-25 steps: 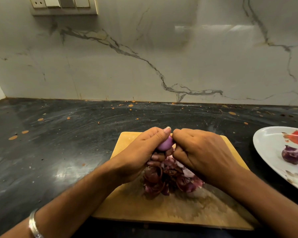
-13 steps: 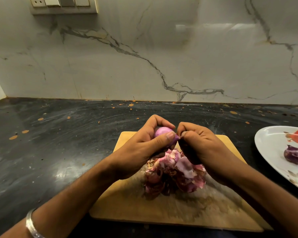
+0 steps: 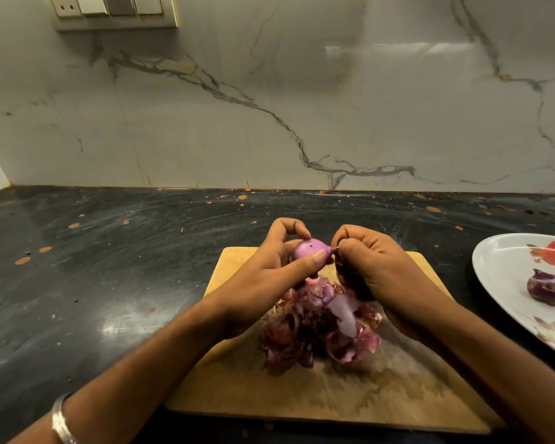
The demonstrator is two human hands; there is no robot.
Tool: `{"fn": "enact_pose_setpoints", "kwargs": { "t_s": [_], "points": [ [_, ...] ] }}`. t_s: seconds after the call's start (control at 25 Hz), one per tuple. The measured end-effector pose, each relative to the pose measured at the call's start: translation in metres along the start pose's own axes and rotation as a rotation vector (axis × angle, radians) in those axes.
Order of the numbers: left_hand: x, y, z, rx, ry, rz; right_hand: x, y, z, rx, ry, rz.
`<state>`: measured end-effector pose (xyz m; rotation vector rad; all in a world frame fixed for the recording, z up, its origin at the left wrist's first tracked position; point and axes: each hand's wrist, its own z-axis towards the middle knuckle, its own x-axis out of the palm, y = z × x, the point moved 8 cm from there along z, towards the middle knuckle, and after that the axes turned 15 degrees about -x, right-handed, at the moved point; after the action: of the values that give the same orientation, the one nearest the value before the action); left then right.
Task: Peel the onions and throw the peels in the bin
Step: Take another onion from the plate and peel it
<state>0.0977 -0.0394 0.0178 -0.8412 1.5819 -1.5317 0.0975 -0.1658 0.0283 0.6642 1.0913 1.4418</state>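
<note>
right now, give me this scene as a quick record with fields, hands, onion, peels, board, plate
left hand: holds the small onion above the board, thumb across it
right hand: pinches the onion's tip, fingers curled
peels: pink heap on the board, under the hands
board: wooden, on the dark counter
plate: white, at right, one peeled onion on it
bin: not in view

The onion (image 3: 308, 249) now shows more bare, lifted above the peels (image 3: 321, 328).
</note>
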Motion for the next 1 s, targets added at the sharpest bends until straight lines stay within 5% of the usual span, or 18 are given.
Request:
{"fn": "enact_pose_setpoints", "kwargs": {
  "t_s": [0.12,0.28,0.52,0.72,1.0],
  "points": [
    [-0.002,-0.004,0.000,0.029,-0.051,0.044,0.003,-0.004,-0.001,0.050,0.015,0.087],
    [-0.010,-0.004,0.000,0.007,-0.041,-0.198,0.006,-0.013,-0.004,0.221,-0.014,0.399],
    [-0.014,0.005,0.004,-0.081,-0.070,-0.377,-0.005,0.009,0.000,-0.195,-0.011,-0.217],
    [-0.010,0.004,0.002,-0.073,-0.061,-0.209,-0.012,0.014,-0.002,-0.275,-0.183,-0.060],
    [-0.005,0.001,0.000,-0.081,-0.044,-0.160,-0.016,0.016,-0.005,-0.311,-0.218,-0.110]
  ]
}}
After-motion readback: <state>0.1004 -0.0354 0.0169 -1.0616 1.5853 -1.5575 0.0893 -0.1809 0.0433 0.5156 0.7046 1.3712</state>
